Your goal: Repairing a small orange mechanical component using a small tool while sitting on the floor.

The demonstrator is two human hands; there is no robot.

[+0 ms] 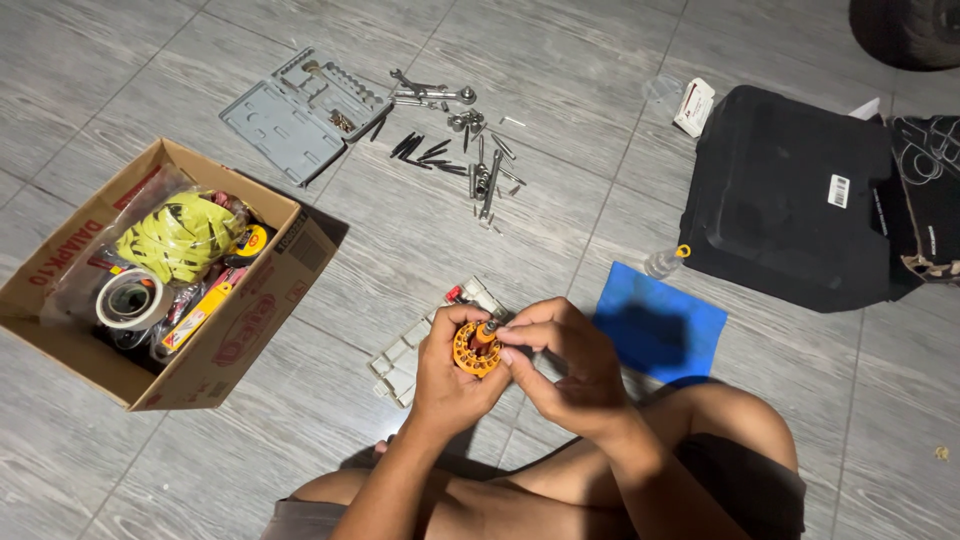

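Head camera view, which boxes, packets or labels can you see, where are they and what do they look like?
Cardboard box: left, open, brown with red print, holding tape rolls.
Small packet: top right, white with red.
Sticker: white rectangle on the black case, right.

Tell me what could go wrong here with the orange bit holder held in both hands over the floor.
The orange bit holder sits between left hand and right hand above the floor; a small bit could slip out and be hard to find among the scattered sockets and bits. The open grey case lies beyond easy reach.
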